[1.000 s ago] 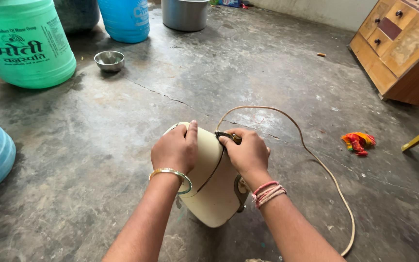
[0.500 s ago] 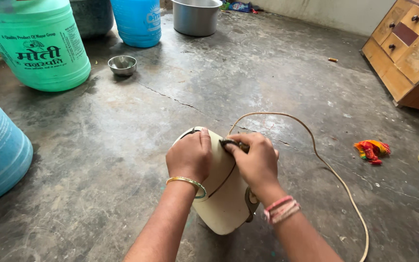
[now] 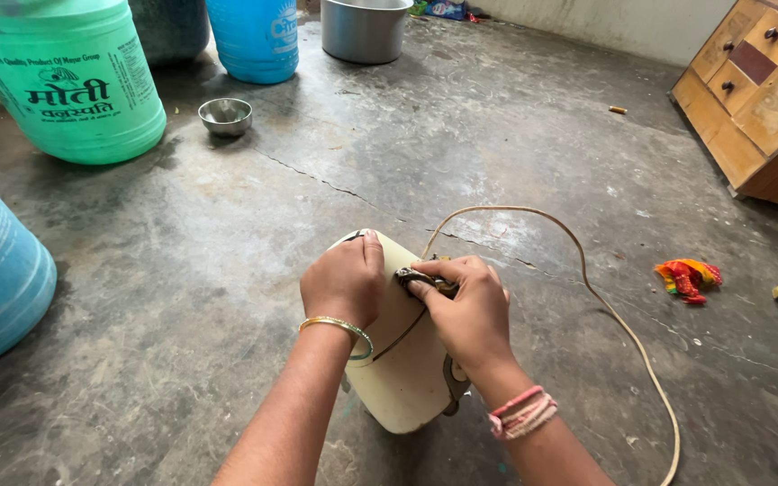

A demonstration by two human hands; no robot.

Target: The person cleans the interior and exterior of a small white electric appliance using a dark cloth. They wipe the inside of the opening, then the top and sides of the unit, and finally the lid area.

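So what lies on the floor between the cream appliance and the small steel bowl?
Nothing: in the head view, only bare cracked concrete floor lies between the cream appliance and the steel bowl.

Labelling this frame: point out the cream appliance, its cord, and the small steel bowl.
cream appliance [image 3: 407, 378]: head view, bare lower body.
cord [image 3: 578, 261]: head view, loop lying on the floor.
small steel bowl [image 3: 225, 115]: head view, on its rim.

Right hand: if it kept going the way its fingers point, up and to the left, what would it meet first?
Probably the left hand, resting close by on the cream appliance; the right hand pinches a dark piece there. Depth unclear.
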